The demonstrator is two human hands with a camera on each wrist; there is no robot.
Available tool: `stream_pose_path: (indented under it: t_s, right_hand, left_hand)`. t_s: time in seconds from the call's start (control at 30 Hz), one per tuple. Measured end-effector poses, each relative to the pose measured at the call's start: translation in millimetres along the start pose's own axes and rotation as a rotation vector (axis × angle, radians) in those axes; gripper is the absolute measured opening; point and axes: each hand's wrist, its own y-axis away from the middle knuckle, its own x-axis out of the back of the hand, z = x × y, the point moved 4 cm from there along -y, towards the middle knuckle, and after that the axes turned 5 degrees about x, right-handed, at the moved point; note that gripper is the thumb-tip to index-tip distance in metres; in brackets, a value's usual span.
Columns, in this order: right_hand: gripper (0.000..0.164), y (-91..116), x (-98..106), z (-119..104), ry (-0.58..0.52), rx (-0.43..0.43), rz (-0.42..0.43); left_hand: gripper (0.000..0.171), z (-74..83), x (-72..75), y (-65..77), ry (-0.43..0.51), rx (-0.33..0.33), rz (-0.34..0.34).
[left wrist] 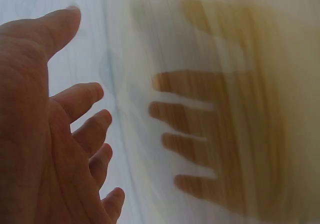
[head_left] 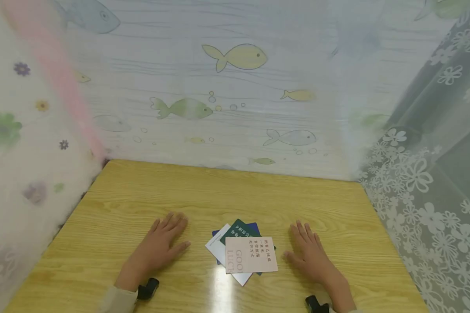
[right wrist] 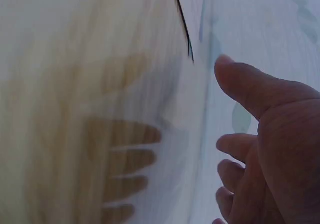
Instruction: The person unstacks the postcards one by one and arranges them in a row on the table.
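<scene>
On the pink card [head_left: 258, 261], "GOO" and "LUC" can be read, the line ends being cut by the edge, with "把自己活成" and "一束光" among smaller characters. On the green card [head_left: 238, 228] beneath, "夕阳总会" is partly covered; the print on the white card [head_left: 216, 245] is too small to be read. A blue card [head_left: 253, 226] is glimpsed at 1 o'clock. The pile is placed at 3 o'clock from the left hand [head_left: 158, 247], at 9 o'clock from the right hand [head_left: 309, 253]. Nothing is grasped; both hands' fingers are extended and spread over the table [head_left: 188, 187].
</scene>
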Motion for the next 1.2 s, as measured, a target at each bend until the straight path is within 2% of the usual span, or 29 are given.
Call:
stream_pose_path:
  t_s: [0.23,0.37,0.63,0.83,1.2]
  right_hand:
    - [0.106,3,-16,-15,-0.098,0.037,-0.158]
    - [0.112,2,-19,-18,-0.114,0.09,-0.176]
    - [0.115,-11,-18,-20,-0.042,0.18,-0.163]
    - [0.111,-17,-15,-23,-0.034,0.188,-0.176]
    - [0.101,-17,-17,-22,-0.045,0.2,-0.152]
  left_hand:
    - [0.071,30.9,-13.9,-1.7,0.007,-0.051,-0.042]
    - [0.074,50.2,-22.1,-4.6,0.023,-0.069,-0.081]
    - [0.082,77.7,-36.5,-14.4,0.015,-0.131,-0.106]
    - [0.087,87.3,-46.6,-15.8,-0.002,-0.151,-0.156]
    - [0.093,92.8,-47.6,-18.4,-0.047,-0.191,-0.135]
